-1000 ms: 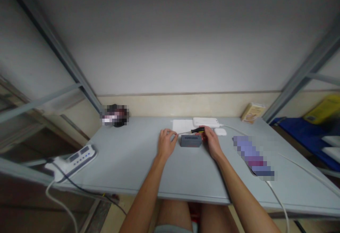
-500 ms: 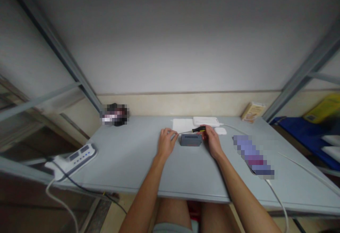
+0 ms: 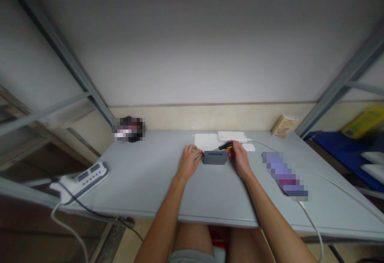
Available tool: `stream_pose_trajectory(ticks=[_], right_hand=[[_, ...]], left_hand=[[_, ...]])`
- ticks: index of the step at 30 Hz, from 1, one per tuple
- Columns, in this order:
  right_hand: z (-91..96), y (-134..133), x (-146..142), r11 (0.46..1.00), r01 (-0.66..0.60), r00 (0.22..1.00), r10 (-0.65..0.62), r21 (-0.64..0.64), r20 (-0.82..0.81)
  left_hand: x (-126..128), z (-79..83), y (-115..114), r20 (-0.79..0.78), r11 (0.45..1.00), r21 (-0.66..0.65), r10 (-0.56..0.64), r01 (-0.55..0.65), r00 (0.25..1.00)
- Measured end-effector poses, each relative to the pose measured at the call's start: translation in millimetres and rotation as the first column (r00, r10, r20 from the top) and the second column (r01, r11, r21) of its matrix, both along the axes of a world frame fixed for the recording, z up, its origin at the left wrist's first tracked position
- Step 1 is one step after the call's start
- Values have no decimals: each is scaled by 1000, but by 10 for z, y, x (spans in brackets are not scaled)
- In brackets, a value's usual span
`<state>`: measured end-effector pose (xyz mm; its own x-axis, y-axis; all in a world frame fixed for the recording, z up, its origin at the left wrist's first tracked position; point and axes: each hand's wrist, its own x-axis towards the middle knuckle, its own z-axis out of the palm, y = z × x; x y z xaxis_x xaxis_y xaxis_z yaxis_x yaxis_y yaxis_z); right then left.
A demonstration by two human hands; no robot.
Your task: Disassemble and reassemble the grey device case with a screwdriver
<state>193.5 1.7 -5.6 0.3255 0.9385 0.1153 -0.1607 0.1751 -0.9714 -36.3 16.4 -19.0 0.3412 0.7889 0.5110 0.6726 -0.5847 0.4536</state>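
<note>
A small dark grey box [image 3: 215, 157] with a row of vents lies on the grey table [image 3: 156, 183], between my hands. My right hand [image 3: 239, 158] is closed on a screwdriver [image 3: 225, 146] with a black and yellow handle, its thin shaft slanting down-left toward the box's left end. My left hand [image 3: 189, 161] rests with curled fingers against the left end of the box, where the shaft's tip comes down.
A white sheet [image 3: 205, 141], a flat white device [image 3: 232, 136] with a cable and a small white object [image 3: 249, 147] lie behind the box. A white power strip [image 3: 82, 178] sits at the left edge. A tan box [image 3: 283, 125] leans at the back right. Metal frame posts flank the table.
My left hand has slid right until it touches the box's left end. The screwdriver has tilted, its tip dropping toward the box, and my right hand has drawn slightly closer.
</note>
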Motion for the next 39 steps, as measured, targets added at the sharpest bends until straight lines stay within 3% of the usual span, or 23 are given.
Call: stream_pose_trajectory(ticks=[19,34,39], right_hand=[[19,-10,-5,999,-28,1000,29,30,-9],[28,-16,-14,999,-12,1000,12,43,-10],[56,4,10,994,103,994,-101,47,-50]], left_hand=[[-22,-106,57,50,998,2,-60,60,997],[43,-3,18,201,999,-23,38,-34,979],[72,113,-54,294,999,14,-42,40,955]])
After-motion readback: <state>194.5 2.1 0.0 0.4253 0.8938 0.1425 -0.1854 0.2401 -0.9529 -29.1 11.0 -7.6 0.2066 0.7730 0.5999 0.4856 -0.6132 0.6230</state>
